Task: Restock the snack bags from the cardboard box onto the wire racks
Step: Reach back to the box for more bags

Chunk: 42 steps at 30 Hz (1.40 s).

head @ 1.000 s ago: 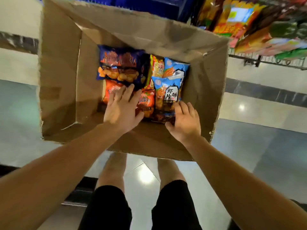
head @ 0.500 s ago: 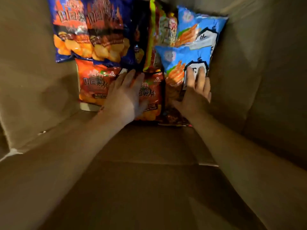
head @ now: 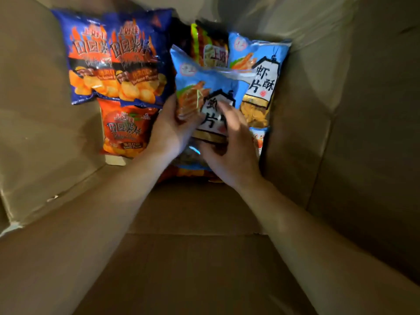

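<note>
As both hands [head: 172,130] grip: crinkly blue bag [head: 204,87] (glossy foil).

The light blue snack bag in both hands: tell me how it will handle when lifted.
The light blue snack bag looks puffed, so probably light for its size. Its glossy film may be slippery. It already bends between the left hand and right hand, so it is likely floppy.
</note>
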### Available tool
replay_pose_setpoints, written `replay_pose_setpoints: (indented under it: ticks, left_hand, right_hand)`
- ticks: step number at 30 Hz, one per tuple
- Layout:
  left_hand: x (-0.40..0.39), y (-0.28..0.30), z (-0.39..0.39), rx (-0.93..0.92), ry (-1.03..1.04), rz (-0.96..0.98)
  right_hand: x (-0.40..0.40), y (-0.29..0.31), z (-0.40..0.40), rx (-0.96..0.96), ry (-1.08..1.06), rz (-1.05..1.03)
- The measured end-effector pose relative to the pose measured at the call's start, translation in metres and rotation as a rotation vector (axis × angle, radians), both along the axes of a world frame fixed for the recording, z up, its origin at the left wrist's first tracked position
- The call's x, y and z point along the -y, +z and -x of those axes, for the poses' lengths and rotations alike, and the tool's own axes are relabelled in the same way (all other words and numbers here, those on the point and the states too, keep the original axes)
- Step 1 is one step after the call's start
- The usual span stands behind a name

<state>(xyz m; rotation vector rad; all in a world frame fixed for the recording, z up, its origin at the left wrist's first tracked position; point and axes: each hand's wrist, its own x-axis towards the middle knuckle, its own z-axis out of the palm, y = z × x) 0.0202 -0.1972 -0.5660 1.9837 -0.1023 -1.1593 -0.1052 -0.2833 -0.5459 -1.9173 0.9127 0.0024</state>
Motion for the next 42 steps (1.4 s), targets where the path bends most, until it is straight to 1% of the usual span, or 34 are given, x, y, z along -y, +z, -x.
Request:
replay_pose_setpoints:
  ticks: [2, 4, 5, 8, 11, 14, 16, 17, 19, 21, 23, 25, 27, 29, 33, 37, 39, 42]
  left_hand:
    - [-0.003, -0.006, -0.018, 0.089, -0.003, 0.003]
    - [-0.001, -0.014, -0.034, 0.139, -0.025, -0.027]
    - [0.001, -0.018, -0.041, 0.164, -0.044, -0.058]
    - [0.003, -0.038, -0.052, 0.187, -0.080, -0.087]
    - [0.000, -0.052, -0.055, 0.194, -0.108, -0.083]
    - [-0.003, -0.059, -0.060, 0.189, -0.145, -0.072]
    - [0.001, -0.056, -0.058, 0.114, -0.109, -0.051]
    - [0.001, -0.053, -0.057, 0.074, -0.070, -0.039]
    - [0.000, -0.040, -0.052, 0.033, -0.005, -0.014]
    - [-0.008, -0.021, -0.049, 0.077, -0.011, -0.016]
    - [-0.021, 0.007, -0.050, 0.122, -0.030, -0.052]
    - [-0.037, 0.043, -0.051, 0.137, -0.010, -0.081]
    - [-0.054, 0.086, -0.052, 0.142, 0.027, -0.105]
    - [-0.070, 0.136, -0.054, 0.134, 0.062, -0.113]
    - [-0.109, 0.250, -0.059, 0.137, 0.099, -0.068]
    - [-0.158, 0.363, -0.066, 0.188, 0.136, -0.026]
    - [-0.184, 0.414, -0.066, 0.207, 0.141, -0.011]
    - [-0.226, 0.479, -0.062, 0.180, 0.178, -0.019]
  right_hand:
    - [0.012, -0.004, -0.007, 0.016, -0.106, 0.023]
    - [0.036, -0.023, -0.011, -0.072, -0.258, 0.073]
    - [0.050, -0.035, -0.014, -0.138, -0.326, 0.067]
    - [0.092, -0.072, -0.022, -0.356, -0.513, -0.062]
    - [0.117, -0.102, -0.029, -0.466, -0.694, -0.273]
    - [0.128, -0.115, -0.032, -0.468, -0.751, -0.402]
    - [0.129, -0.113, -0.028, -0.446, -0.742, -0.481]
    - [0.128, -0.110, -0.026, -0.433, -0.716, -0.467]
    - [0.123, -0.097, -0.022, -0.415, -0.681, -0.338]
    - [0.115, -0.073, -0.021, -0.376, -0.626, -0.247]
    - [0.101, -0.041, -0.018, -0.321, -0.579, -0.215]
    - [0.087, -0.005, -0.015, -0.313, -0.584, -0.177]
    - [0.071, 0.043, -0.011, -0.313, -0.619, -0.161]
    - [0.053, 0.096, -0.007, -0.332, -0.615, -0.156]
    - [0.012, 0.209, 0.011, -0.310, -0.583, -0.124]
    - [-0.035, 0.323, 0.025, -0.287, -0.545, -0.184]
    - [-0.058, 0.376, 0.028, -0.262, -0.496, -0.163]
    - [-0.087, 0.441, 0.030, -0.215, -0.356, -0.092]
